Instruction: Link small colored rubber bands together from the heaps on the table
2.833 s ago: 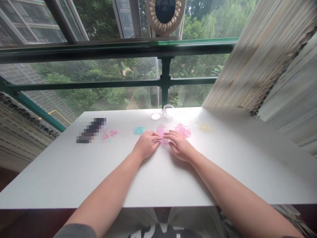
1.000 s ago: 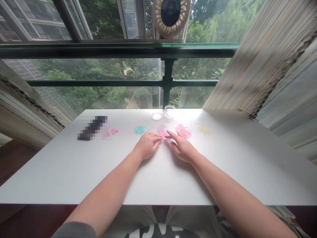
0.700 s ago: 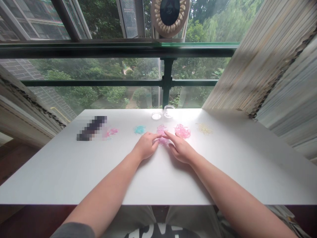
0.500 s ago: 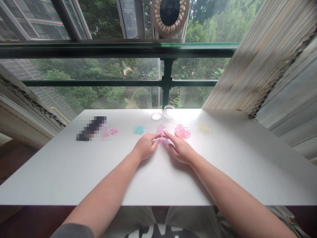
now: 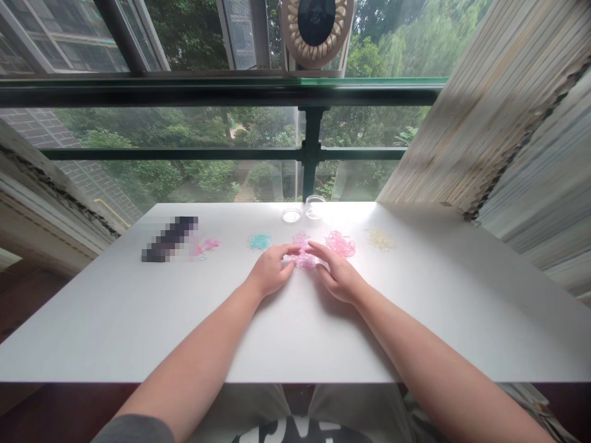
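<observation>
Between my two hands lies a loose pile of purple-pink rubber bands, partly covered by my fingers. My left hand rests at the pile's left side, thumb and fingers apart. From the right, my right hand curves over the pile's edge with its fingers spread and nothing visibly gripped. A deeper pink pile of rubber bands sits just beyond my right hand. Turquoise rubber bands lie past my left hand, and pale yellow ones are farther right.
At the back of the white table stand a clear round container and a clear lid. A pink bundle lies at left beside a blurred-out dark object. A fan stands by the window; curtains flank the table.
My right hand's fingers have lifted and spread, so the gap between the two hands' fingertips is wider. My left hand has shifted only slightly. The piles look the same.
</observation>
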The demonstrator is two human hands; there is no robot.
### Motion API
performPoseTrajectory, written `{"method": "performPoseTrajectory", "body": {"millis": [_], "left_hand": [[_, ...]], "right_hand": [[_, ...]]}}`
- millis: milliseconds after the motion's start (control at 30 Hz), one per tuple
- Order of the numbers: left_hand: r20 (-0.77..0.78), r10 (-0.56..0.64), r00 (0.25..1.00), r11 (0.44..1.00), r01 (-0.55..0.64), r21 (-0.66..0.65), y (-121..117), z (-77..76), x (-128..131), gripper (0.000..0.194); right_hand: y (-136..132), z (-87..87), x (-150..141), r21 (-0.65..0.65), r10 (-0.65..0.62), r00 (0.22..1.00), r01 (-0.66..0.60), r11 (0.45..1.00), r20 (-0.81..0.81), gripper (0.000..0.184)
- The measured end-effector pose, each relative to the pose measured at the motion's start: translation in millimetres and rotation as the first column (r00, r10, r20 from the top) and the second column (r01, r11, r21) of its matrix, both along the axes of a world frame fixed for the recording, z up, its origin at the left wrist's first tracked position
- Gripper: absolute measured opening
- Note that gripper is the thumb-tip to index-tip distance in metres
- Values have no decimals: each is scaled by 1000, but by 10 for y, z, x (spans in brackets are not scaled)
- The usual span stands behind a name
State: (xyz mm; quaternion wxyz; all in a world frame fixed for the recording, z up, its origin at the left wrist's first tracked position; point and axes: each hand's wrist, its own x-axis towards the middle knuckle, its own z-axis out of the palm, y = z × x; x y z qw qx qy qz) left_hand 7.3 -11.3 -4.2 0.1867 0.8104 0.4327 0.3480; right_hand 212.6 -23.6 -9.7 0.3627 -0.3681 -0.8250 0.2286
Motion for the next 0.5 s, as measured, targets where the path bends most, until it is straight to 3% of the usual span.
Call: {"method": "performPoseTrajectory", "body": {"millis": [500], "left_hand": [[165,-49,985,993,65,-97,23,-63,17,35]], "right_hand": [[17,-14,-35,-92,27,995,-36,995,-99,57]]}}
